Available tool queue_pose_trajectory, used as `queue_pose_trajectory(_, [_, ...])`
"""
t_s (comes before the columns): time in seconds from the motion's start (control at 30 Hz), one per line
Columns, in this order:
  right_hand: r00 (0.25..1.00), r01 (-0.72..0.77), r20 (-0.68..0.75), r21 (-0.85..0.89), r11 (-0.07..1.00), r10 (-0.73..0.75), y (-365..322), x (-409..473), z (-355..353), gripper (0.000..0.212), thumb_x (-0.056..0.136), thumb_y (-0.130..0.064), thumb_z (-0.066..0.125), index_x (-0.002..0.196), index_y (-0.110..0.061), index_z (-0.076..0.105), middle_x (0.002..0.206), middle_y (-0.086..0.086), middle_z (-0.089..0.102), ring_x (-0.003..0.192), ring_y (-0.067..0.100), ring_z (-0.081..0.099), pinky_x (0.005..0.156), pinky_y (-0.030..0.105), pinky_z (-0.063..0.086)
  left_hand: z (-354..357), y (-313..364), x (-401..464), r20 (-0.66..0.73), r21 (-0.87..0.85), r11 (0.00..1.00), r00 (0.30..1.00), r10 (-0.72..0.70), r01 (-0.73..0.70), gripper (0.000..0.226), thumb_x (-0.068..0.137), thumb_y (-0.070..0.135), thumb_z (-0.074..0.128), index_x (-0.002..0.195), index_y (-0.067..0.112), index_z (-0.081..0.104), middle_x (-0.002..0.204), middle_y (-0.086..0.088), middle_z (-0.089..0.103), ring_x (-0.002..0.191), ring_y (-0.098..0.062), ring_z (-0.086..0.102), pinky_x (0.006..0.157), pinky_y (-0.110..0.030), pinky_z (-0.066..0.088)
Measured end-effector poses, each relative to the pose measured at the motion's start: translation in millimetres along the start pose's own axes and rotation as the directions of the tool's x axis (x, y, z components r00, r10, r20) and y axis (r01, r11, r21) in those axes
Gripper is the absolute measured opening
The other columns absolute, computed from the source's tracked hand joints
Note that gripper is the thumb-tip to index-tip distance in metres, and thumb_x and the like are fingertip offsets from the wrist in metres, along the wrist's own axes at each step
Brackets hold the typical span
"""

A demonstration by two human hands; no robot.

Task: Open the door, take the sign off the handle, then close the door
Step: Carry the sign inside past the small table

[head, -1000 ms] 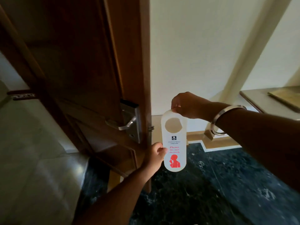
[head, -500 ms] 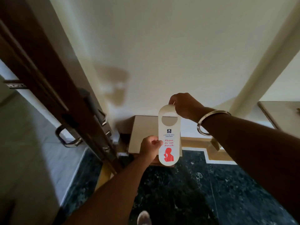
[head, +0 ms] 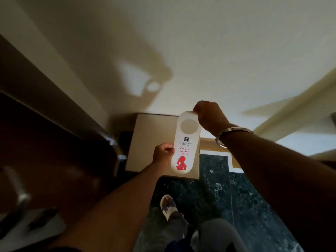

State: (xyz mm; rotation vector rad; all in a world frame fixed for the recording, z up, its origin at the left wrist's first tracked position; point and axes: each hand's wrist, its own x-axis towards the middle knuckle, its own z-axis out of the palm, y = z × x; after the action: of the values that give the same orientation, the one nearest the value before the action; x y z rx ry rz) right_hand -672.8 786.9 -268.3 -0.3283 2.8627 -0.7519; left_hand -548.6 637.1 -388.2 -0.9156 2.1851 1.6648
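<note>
We hold one sign [head: 186, 142] up in front of us with two hands. It is flat, smooth and white, long with round ends. It has one round hole near the top. Red words on it say "Please do not disturb", and there is one red picture of a person under the words. The small dark print above the words is too blurry to read.

Our right hand [head: 211, 115] pinches the top edge of the sign, with its fingers closed on it. One shiny metal bangle [head: 229, 135] goes round that wrist. Our left hand [head: 162, 154] holds the left edge of the sign lower down. Its fingers are curled shut on that edge, and most of them are hidden behind the sign.

The sign is off the handle, held well to the right of the door [head: 45, 151]. The door is dark brown wood on the left, and it is blurry and in shadow. One curved silver handle [head: 20, 199] shows low on the left, fuzzy and partly cut off by the picture edge.

Behind the sign is one pale flat box shape [head: 145, 139]; we cannot tell what it is. The wall [head: 200, 42] is plain and cream, with a shadow of the sign and our hands on it. The floor [head: 245, 197] is dark, speckled stone and looks shiny. One foot in a pale slipper [head: 168, 207] shows below.
</note>
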Motion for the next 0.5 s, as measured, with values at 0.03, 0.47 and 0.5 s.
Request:
queue_pose_trajectory(0.03, [0.999, -0.026, 0.018, 0.010, 1.000, 0.026, 11, 14, 9, 0.034, 0.085, 0.000, 0.042, 0.103, -0.011, 0.067, 0.110, 0.014, 0.069, 0.103, 0.031, 0.061, 0.084, 0.031, 0.045, 5, 0, 15, 0.004, 0.007, 1.000, 1.000, -0.015, 0.015, 0.016, 0.088, 0.008, 0.065, 0.103, 0.013, 0.068, 0.106, -0.009, 0.071, 0.092, -0.024, 0.068, 0.082, -0.041, 0.059])
queue_pose_trajectory(0.47, [0.902, -0.190, 0.405, 0.059, 0.980, 0.150, 158, 163, 239, 0.041, 0.089, -0.014, 0.057, 0.130, -0.013, 0.054, 0.131, 0.012, 0.061, 0.120, 0.028, 0.057, 0.104, 0.032, 0.040, 84, -133, 207, -0.011, 0.001, 0.951, 0.951, -0.308, 0.308, 0.024, 0.088, 0.009, 0.063, 0.112, 0.011, 0.064, 0.112, -0.010, 0.070, 0.098, -0.022, 0.066, 0.086, -0.041, 0.057])
queue_pose_trajectory(0.5, [0.896, -0.164, 0.421, 0.024, 0.986, 0.138, 164, 167, 253, 0.048, 0.090, -0.016, 0.057, 0.137, -0.014, 0.048, 0.138, 0.013, 0.055, 0.127, 0.029, 0.051, 0.108, 0.034, 0.035, 85, -141, 212, -0.021, -0.001, 0.952, 0.951, -0.307, 0.307, 0.027, 0.089, 0.008, 0.062, 0.116, 0.011, 0.063, 0.117, -0.010, 0.068, 0.102, -0.021, 0.064, 0.086, -0.037, 0.056])
